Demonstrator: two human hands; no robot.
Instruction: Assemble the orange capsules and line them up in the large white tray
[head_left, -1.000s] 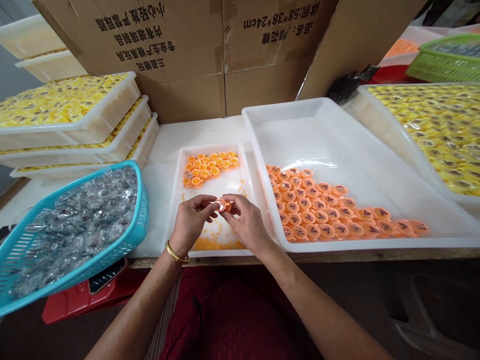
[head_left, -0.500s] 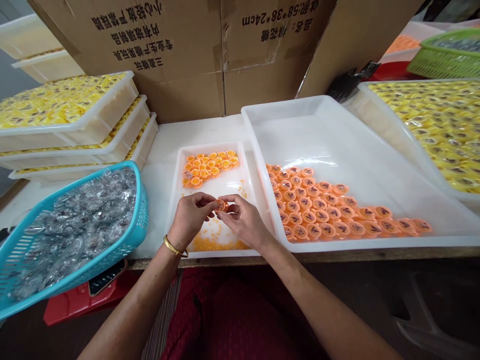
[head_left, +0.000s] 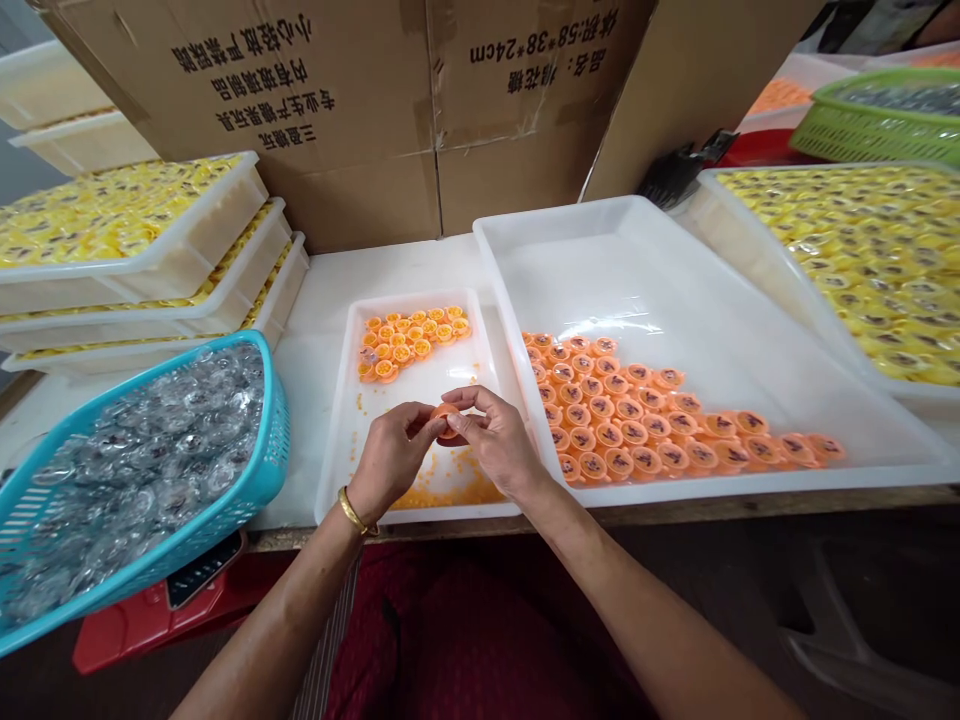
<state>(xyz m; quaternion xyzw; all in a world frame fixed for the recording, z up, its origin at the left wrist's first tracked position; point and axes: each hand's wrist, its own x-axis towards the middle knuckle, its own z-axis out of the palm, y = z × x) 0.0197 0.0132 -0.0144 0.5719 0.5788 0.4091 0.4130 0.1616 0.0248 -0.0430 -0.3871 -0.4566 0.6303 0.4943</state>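
Cup (head_left: 444, 411), pinched between left hand (head_left: 390, 450) and right hand (head_left: 501, 445), no longer shows its printed face, and thumbs (head_left: 468, 428) on it suggest pressing.

This is looking like a factory workshop: trays (head_left: 210, 250) of yellow pieces (head_left: 112, 215) are standing stacked at left, and rows of identical orange cups (head_left: 634, 432) are filling part of a white tray (head_left: 570, 270) at right. Printed cardboard (head_left: 360, 190) is standing along the far side.

Hands (head_left: 394, 455) (head_left: 501, 442) partly hide the orange cup (head_left: 445, 411); the left edge crops the blue basket (head_left: 275, 430).
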